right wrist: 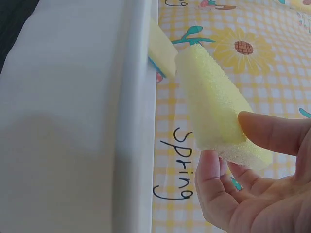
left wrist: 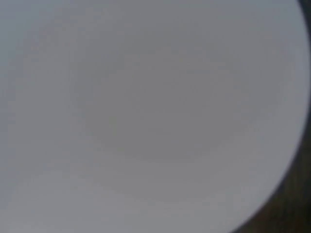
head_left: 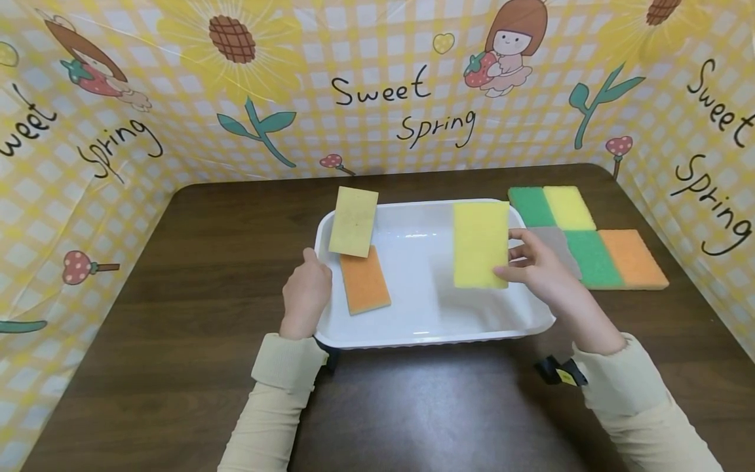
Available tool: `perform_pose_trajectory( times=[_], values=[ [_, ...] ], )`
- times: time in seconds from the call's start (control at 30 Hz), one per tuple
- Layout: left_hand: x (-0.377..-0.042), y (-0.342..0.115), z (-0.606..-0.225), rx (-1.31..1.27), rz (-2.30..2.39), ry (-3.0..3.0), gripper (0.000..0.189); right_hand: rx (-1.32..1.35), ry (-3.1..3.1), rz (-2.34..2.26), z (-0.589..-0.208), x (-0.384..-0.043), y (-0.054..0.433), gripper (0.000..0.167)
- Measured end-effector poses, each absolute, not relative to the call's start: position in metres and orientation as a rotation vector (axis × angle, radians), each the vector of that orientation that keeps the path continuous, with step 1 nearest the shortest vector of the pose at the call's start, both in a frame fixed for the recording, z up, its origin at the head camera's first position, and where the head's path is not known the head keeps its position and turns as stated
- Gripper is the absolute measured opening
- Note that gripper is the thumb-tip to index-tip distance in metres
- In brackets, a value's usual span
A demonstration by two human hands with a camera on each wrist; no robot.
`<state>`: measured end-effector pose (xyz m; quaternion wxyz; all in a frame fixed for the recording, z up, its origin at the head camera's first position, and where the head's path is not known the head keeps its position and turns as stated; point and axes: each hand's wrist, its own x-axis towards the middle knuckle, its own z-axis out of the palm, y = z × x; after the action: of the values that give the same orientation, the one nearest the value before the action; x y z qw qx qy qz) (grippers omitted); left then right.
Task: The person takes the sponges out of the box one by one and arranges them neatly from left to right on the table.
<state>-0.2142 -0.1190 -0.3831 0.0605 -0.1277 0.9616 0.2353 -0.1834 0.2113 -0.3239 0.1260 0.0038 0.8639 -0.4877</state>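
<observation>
Between the thumb and fingers of my right hand (head_left: 545,272) is a bright yellow sponge (head_left: 479,242), held up above the right part of a white tray (head_left: 415,321). The right wrist view also shows the thumb pressed on this sponge (right wrist: 214,102), with the fingers under it. My left hand (head_left: 305,292) grips the tray's left rim, its fingertips hidden. Inside the tray at left lies an orange sponge (head_left: 367,285). A pale yellow sponge (head_left: 354,223) overlaps its upper end and leans over the far rim. In the left wrist view the tray (left wrist: 160,121) appears as a blurred, close white surface.
Right of the tray, several sponges lie side by side on the dark wooden table (head_left: 236,275): green (head_left: 533,205), yellow (head_left: 567,206), grey (head_left: 557,246), another green (head_left: 594,259) and orange (head_left: 634,257). A patterned yellow-and-white cloth (head_left: 377,131) stands around the table's back and sides.
</observation>
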Motion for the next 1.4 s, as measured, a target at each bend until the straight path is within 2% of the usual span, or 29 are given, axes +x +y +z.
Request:
perform_pose_trajectory(
  times=[0.33,0.83,1.4],
  values=[
    [-0.214,-0.119,-0.382,-0.398,0.726,2.890,0.036,0.052,2.557,-1.392,-0.321,-0.178,0.233,0.072],
    [-0.215,-0.120,-0.385,-0.385,0.695,2.916,0.034,0.130,2.648,-1.215,-0.325,-0.166,0.276,0.075],
    [-0.216,-0.120,-0.385,-0.410,0.716,2.867,0.038,0.212,2.713,-1.116,-0.338,-0.150,0.317,0.069]
  ],
)
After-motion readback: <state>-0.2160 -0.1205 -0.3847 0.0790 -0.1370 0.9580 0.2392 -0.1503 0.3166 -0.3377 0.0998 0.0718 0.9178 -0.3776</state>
